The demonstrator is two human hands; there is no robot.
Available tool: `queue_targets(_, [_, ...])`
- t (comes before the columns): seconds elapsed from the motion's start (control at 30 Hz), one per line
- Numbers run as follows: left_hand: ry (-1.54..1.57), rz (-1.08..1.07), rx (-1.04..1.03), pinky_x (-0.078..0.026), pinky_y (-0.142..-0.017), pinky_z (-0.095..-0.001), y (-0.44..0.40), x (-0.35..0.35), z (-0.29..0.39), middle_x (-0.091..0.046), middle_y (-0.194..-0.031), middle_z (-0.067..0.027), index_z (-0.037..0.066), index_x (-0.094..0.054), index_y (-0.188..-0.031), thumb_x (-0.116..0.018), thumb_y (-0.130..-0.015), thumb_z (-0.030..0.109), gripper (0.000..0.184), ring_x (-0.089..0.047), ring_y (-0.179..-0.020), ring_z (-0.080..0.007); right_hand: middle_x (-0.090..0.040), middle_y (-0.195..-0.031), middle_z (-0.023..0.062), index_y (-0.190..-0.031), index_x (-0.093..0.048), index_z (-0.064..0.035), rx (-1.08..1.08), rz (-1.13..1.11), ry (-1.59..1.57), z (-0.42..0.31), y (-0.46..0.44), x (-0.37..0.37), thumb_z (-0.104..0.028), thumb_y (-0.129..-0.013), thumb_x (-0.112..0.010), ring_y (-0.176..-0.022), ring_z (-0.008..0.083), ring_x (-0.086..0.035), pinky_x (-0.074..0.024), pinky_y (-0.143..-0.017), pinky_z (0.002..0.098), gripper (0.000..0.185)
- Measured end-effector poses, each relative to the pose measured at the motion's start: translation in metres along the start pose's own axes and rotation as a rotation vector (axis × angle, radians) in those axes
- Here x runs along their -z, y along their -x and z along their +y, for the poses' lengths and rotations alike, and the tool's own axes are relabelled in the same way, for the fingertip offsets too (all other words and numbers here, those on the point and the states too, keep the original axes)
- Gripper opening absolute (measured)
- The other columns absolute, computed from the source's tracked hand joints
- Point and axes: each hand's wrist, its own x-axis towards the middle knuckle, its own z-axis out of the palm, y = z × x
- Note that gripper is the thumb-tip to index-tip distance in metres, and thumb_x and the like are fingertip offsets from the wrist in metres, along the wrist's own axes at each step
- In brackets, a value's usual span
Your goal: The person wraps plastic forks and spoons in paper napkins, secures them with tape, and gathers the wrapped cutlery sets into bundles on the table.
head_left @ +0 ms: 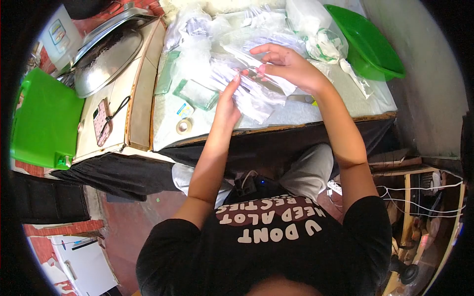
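Observation:
My left hand [228, 107] is closed on a clear plastic bag [264, 101] of slim white paper-like strips, thumb on top. My right hand [291, 66] is over the bag's upper right side, fingers spread and curved, index finger stretched out. A long white strip [240, 55] runs beneath its fingers; whether they touch it is unclear. Around the hands lie more white strips [279, 40] and crumpled clear plastic [190, 27]. A glass-like rectangular piece with green edges [197, 94] lies left of the bag, near a tape roll [183, 127].
A green basin [368, 42] and a stuffed plastic bag [323, 42] stand at the table's right. To the left are a phone [101, 121] with a strap, a metal lid [109, 64] and a green container [47, 118]. The table's front edge [276, 124] is close to my knees.

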Motion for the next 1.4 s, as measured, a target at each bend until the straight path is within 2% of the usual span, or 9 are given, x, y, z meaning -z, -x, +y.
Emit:
queue_targets(0.2, [0.045, -0.021, 0.030, -0.041, -0.096, -0.0430, 0.002, -0.004, 0.005, -0.057, -0.114, -0.0102, 0.009, -0.048, -0.122, -0.056, -0.089, 0.021, 0.035, -0.053, -0.108, -0.0257, -0.064, -0.093, 0.0075, -0.103, -0.058, -0.0024, -0.198, -0.041, -0.445, 0.007, -0.004, 0.009, -0.009, -0.081, -0.067, -0.086, 0.0119, -0.060, -0.0489, -0.071, 0.0224, 0.025])
queue_targets(0.33, [0.094, 0.002, 0.066, -0.045, -0.090, -0.0370, 0.001, -0.007, 0.001, -0.059, -0.108, -0.0117, 0.001, -0.051, -0.116, -0.059, -0.088, 0.024, 0.037, -0.057, -0.101, -0.0229, -0.065, -0.091, 0.0035, -0.097, -0.059, -0.0042, -0.097, -0.017, -0.350, 0.021, -0.005, -0.004, -0.011, -0.084, -0.065, -0.082, 0.0083, -0.059, -0.0466, -0.073, 0.0201, 0.016])
queue_targets(0.53, [-0.044, 0.013, 0.072, -0.039, -0.098, -0.0390, 0.000, 0.008, -0.010, -0.055, -0.119, -0.0122, 0.002, -0.045, -0.125, -0.057, -0.089, 0.023, 0.044, -0.052, -0.110, -0.0251, -0.062, -0.094, 0.0002, -0.095, -0.060, -0.0053, -0.033, 0.003, -0.244, 0.046, -0.002, -0.019, -0.012, -0.084, -0.065, -0.087, 0.0060, -0.055, -0.0436, -0.078, 0.0205, 0.014])
queue_targets(0.63, [-0.021, 0.055, 0.010, -0.045, -0.090, -0.0333, 0.000, -0.003, -0.010, -0.059, -0.107, -0.0093, 0.002, -0.051, -0.117, -0.065, -0.083, 0.013, 0.039, -0.056, -0.102, -0.0192, -0.060, -0.092, -0.0014, -0.097, -0.060, -0.0057, -0.064, 0.019, -0.255, 0.056, 0.000, -0.020, -0.011, -0.084, -0.065, -0.088, 0.0061, -0.054, -0.0426, -0.081, 0.0211, 0.015])
queue_targets(0.83, [-0.154, 0.134, 0.074, -0.046, -0.084, -0.0302, -0.003, -0.013, 0.001, -0.061, -0.101, -0.0065, 0.004, -0.055, -0.112, -0.068, -0.080, 0.012, 0.035, -0.058, -0.095, -0.0163, -0.053, -0.113, 0.0061, -0.121, -0.046, -0.0044, -0.045, 0.225, -0.015, 0.060, 0.002, -0.022, -0.021, -0.085, -0.065, -0.104, 0.0144, -0.050, -0.0407, -0.090, 0.0271, 0.044])
queue_targets(1.03, [-0.551, 0.039, 0.066, -0.049, -0.071, -0.0283, -0.029, -0.054, 0.027, -0.064, -0.092, -0.0067, 0.000, -0.059, -0.104, -0.071, -0.075, 0.012, 0.033, -0.061, -0.081, -0.0150, -0.041, -0.131, 0.0158, -0.137, -0.027, 0.0033, -0.290, -0.069, -0.249, 0.055, -0.011, -0.008, -0.028, -0.080, -0.071, -0.120, 0.0228, -0.042, -0.0358, -0.099, 0.0317, 0.079])
queue_targets(1.2, [-0.750, -0.064, -0.021, -0.048, -0.075, -0.0281, -0.091, -0.090, 0.060, -0.066, -0.092, -0.0076, 0.000, -0.064, -0.098, -0.070, -0.074, 0.017, 0.030, -0.062, -0.083, -0.0148, -0.056, -0.113, 0.0093, -0.124, -0.045, 0.0010, -0.297, -0.061, -0.331, 0.035, -0.066, 0.026, -0.022, -0.078, -0.071, -0.100, 0.0149, -0.057, -0.0480, -0.082, 0.0280, 0.058])
queue_targets(1.3, [-0.790, -0.226, -0.036, -0.049, -0.077, -0.0290, -0.137, -0.090, 0.076, -0.065, -0.099, -0.0115, -0.003, -0.060, -0.105, -0.071, -0.075, 0.024, 0.042, -0.061, -0.089, -0.0178, -0.063, -0.097, 0.0082, -0.112, -0.054, 0.0000, -0.134, 0.082, -0.261, 0.018, -0.096, 0.037, -0.021, -0.076, -0.071, -0.084, 0.0142, -0.063, -0.0514, -0.069, 0.0275, 0.044])
queue_targets(1.4, [-0.962, -0.085, -0.024, -0.041, -0.092, -0.0324, -0.183, -0.088, 0.088, -0.057, -0.116, -0.0145, -0.004, -0.050, -0.121, -0.069, -0.076, 0.041, 0.067, -0.053, -0.108, -0.0214, -0.065, -0.088, 0.0094, -0.103, -0.059, -0.0005, -0.273, 0.088, -0.376, 0.014, -0.127, 0.063, -0.020, -0.075, -0.071, -0.078, 0.0173, -0.064, -0.0520, -0.066, 0.0291, 0.036])
